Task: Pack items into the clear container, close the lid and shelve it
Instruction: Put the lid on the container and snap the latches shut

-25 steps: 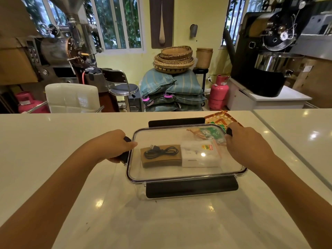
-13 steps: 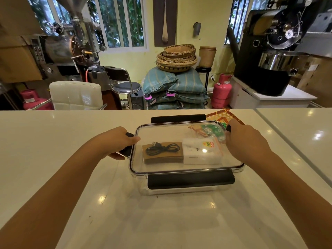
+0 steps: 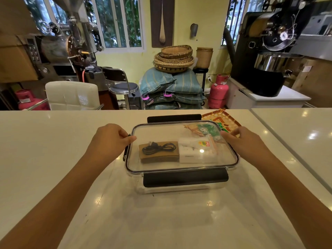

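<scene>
Both hands rest on the short ends of the container (image 3: 181,187), which stands on the white desk (image 3: 53,159) a little right of centre. Left hand (image 3: 109,141) curls over the left edge, fingers bent down around the black side latch (image 3: 125,153), thumb tip lying on the lid (image 3: 161,133) at its corner. Right hand (image 3: 246,142) lies over the right edge with fingers bent and pointing left; whether it grips a latch there cannot be told, since the hand hides that side. Neither hand is spread wide.

The clear lid sits on the container. The long black front latch (image 3: 185,178) hangs down against the near wall, and the black back latch (image 3: 174,118) lies flat, sticking out behind the far rim.

Through the lid show a brown card sleeve (image 3: 158,157) with a coiled black cable (image 3: 158,147) on it at the left, a white box (image 3: 195,153) touching it on the right, and a green packet (image 3: 208,130) toward the far right corner. A patterned packet (image 3: 222,119) lies on the desk just behind the container's far right corner.

Beyond the desk stand a white chair (image 3: 71,95), a stool (image 3: 124,87), stacked sacks (image 3: 170,87) topped with woven baskets (image 3: 174,58), and a pink gas cylinder (image 3: 218,90).
</scene>
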